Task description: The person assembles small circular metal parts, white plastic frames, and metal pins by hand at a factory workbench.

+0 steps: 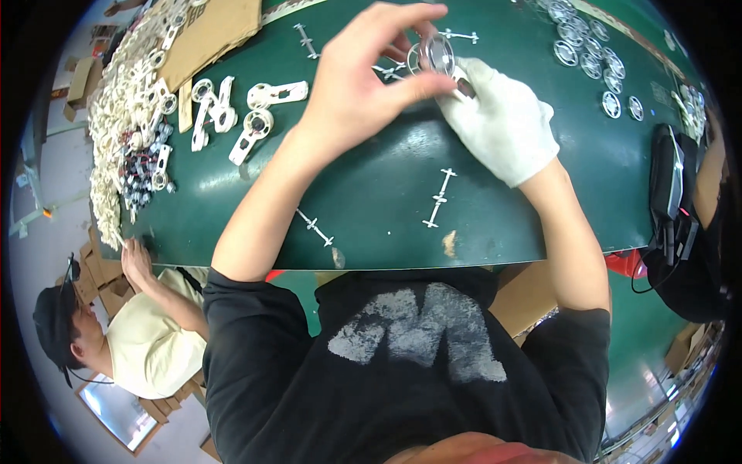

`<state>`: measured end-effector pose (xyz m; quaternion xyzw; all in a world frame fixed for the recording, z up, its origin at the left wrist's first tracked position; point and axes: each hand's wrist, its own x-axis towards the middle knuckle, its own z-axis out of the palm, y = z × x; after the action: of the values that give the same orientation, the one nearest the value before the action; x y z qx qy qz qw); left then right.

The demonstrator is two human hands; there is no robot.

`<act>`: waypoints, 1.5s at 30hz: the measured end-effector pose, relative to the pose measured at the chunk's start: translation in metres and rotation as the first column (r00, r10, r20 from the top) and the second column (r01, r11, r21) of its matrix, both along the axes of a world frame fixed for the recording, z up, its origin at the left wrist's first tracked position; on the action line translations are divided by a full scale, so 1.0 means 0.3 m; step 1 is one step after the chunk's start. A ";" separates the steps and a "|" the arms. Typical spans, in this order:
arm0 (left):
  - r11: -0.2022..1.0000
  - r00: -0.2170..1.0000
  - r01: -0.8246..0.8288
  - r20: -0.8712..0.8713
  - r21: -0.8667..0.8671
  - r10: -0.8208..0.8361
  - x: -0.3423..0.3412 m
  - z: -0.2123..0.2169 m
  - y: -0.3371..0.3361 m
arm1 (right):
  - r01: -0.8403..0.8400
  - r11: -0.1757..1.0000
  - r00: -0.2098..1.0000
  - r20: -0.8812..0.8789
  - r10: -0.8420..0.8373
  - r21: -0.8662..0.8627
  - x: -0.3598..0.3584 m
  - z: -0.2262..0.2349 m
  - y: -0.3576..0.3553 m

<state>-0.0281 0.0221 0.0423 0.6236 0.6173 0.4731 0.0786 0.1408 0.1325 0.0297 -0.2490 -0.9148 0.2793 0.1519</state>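
My bare left hand [352,89] is closed, with a clear round plastic part [439,56] between its thumb and fingers. Right against it, my right hand [501,120] in a white glove has its fingers bent around the near side of the same part. What else the gloved fingers grip is mostly hidden. Both hands are above the far middle of a dark green table [379,193]. Thin white plastic sprues lie around them: one sprue [439,199] below the right hand, another sprue [315,227] beside my left forearm, and a third sprue [307,42] beyond the left hand.
Several white arm-shaped parts [278,94] lie left, beside a large white heap [116,116] and dark small wired parts [143,170]. Cardboard [220,39] lies behind. Clear wheel-like parts [591,46] sit far right, above a black bag [665,174]. A person [147,340] works at left; another arm [707,178] shows at right.
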 end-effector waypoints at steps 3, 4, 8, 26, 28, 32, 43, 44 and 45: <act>0.999 0.988 -0.044 -0.146 0.030 0.048 -0.007 -0.060 -0.080 | -0.093 0.993 0.992 -0.075 0.099 0.071 0.002 -0.027 -0.032; 0.991 0.978 -0.096 -0.176 0.088 0.110 -0.009 -0.073 -0.087 | -0.101 0.991 0.990 -0.091 0.109 0.083 0.002 -0.026 -0.040; 0.991 0.992 -0.129 0.019 0.032 0.128 0.015 -0.103 -0.123 | -0.145 0.982 0.988 -0.039 0.151 0.124 0.002 -0.028 -0.053; 0.963 0.951 0.177 -0.289 0.204 -0.113 0.038 -0.100 -0.142 | -0.148 0.720 0.945 0.118 0.305 -0.678 0.003 0.073 -0.042; 0.990 0.991 0.035 0.127 0.138 -0.053 0.079 -0.087 -0.133 | -0.242 0.756 0.960 -0.040 0.276 -0.608 0.007 0.051 -0.039; 0.986 0.831 0.077 0.537 0.145 -0.144 0.108 -0.127 -0.142 | -0.314 0.931 0.950 -0.053 0.309 -0.186 0.018 0.013 -0.063; 0.942 0.959 0.073 0.284 -0.326 0.024 -0.040 -0.034 -0.055 | -0.187 0.973 0.982 -0.048 0.182 -0.132 0.003 0.003 -0.033; 0.937 0.953 0.079 0.301 -0.341 0.029 -0.107 -0.041 -0.014 | -0.137 0.972 0.989 -0.079 0.124 -0.193 0.006 0.019 -0.023; 0.849 0.916 0.011 0.346 -0.528 0.203 -0.133 0.018 0.035 | -0.086 0.962 0.992 -0.110 0.059 -0.259 0.009 0.021 -0.001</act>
<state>-0.0679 0.0325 0.0478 0.4402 0.7247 0.4062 0.3405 0.1434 0.1322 0.0359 -0.2190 -0.8692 0.4159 0.1533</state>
